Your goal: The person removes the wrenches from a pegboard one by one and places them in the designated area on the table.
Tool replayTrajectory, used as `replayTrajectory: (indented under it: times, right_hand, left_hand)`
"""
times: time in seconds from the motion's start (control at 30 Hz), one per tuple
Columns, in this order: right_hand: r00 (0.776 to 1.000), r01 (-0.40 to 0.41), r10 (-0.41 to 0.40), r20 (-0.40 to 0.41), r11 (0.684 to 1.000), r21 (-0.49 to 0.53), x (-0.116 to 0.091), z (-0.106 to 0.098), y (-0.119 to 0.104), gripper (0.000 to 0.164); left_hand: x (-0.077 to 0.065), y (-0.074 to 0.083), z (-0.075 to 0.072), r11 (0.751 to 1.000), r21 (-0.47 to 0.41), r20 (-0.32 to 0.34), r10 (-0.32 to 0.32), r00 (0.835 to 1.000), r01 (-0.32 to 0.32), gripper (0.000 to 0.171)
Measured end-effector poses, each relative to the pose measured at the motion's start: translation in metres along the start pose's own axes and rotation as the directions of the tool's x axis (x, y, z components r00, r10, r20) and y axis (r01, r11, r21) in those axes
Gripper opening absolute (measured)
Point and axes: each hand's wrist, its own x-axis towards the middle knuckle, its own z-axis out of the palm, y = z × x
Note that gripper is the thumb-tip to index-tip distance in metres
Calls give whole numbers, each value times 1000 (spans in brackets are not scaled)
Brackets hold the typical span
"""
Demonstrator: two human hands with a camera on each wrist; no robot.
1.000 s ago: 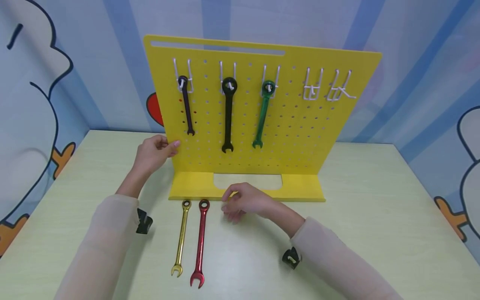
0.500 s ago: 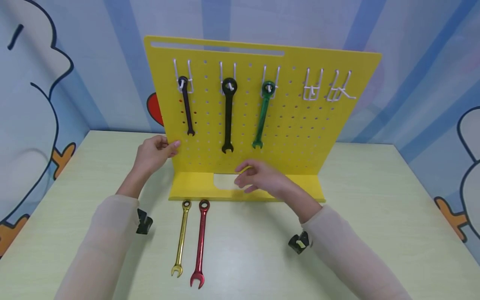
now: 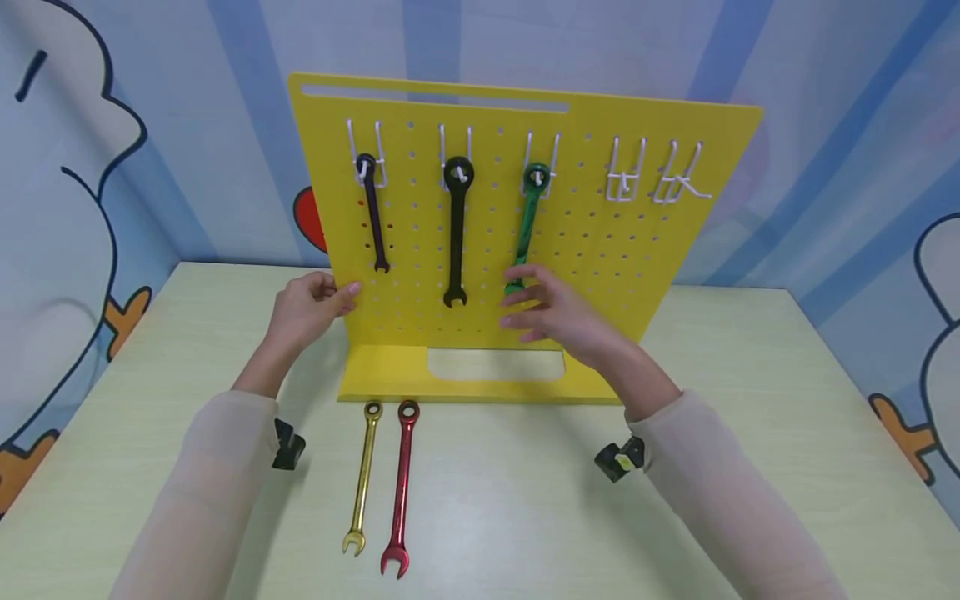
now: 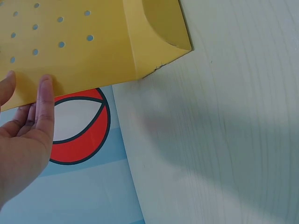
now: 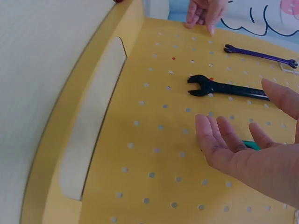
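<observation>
A yellow pegboard (image 3: pixel 585 242) stands upright on the table. My left hand (image 3: pixel 303 310) holds its left edge; in the left wrist view the thumb and fingertips meet the board's border. My right hand (image 3: pixel 564 315) is in front of the green wrench (image 3: pixel 528 221), fingers spread and loosely bent, covering part of its lower end. Whether it touches that wrench I cannot tell. The purple wrench (image 3: pixel 374 218) and the black wrench (image 3: pixel 457 233) hang by their ring ends on white hooks to its left. A gold wrench (image 3: pixel 363 479) and a red wrench (image 3: pixel 401 483) lie side by side on the table.
Two white hooks (image 3: pixel 623 177) at the board's upper right carry nothing. The board's yellow base (image 3: pixel 386 371) reaches forward, with a cutout in its middle. The pale table (image 3: pixel 720 467) extends to both sides, and a blue patterned wall covering (image 3: pixel 495 42) rises behind.
My right hand has risen from the table by the red wrench, up and to the right, to the green wrench's lower end. My left hand stays on the board's edge.
</observation>
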Motion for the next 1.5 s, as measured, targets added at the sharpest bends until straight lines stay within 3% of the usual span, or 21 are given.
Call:
replayTrajectory:
  times: [0.03,0.23,0.27,0.53,0.67,0.77,0.87,0.97,1.17,1.27,1.5]
  right_hand:
    - [1000,6,-6,-10,1000,7,-1,-2,-1,58]
    - [997,48,-46,-62,998,34,-5,-11,-11,61]
    - [996,55,-52,-68,998,35,-5,-12,-12,61]
    - [985,113,-106,-135,992,48,-6,-18,-20,61]
    - [980,143,-132,-150,988,64,-8,-18,-24,63]
    - [976,162,-149,-157,984,74,-8,-18,-26,64]
    - [974,171,-157,-162,982,77,-8,-18,-28,65]
    - [973,175,-162,-162,982,67,-7,-20,-30,65]
    - [975,172,-164,-150,984,40,-3,-22,-33,67]
    - [976,169,-162,-145,985,38,-2,-23,-34,69]
    - [977,166,-162,-141,986,18,0,-23,-36,69]
  left_hand:
    - [-6,9,-6,999,-32,31,-5,999,6,60]
    - [-7,9,-6,999,-33,26,-9,1000,10,60]
    - [-1,0,0,1000,-3,-5,-7,1000,7,64]
    - [-5,2,-1,1000,-24,-6,-1,1000,1,65]
    - [-24,31,-17,997,-72,59,-33,998,37,57]
    - [-28,38,-21,995,-84,72,-44,996,50,56]
    - [-14,16,-8,1000,-25,17,-17,1000,17,64]
    - [-4,1,-1,1000,-10,3,-1,1000,1,65]
    - [-2,-2,2,999,-32,-18,-6,1000,5,64]
    - [-9,9,-4,1000,-21,4,-13,1000,14,64]
    - [-48,68,-33,997,-51,80,-60,995,65,60]
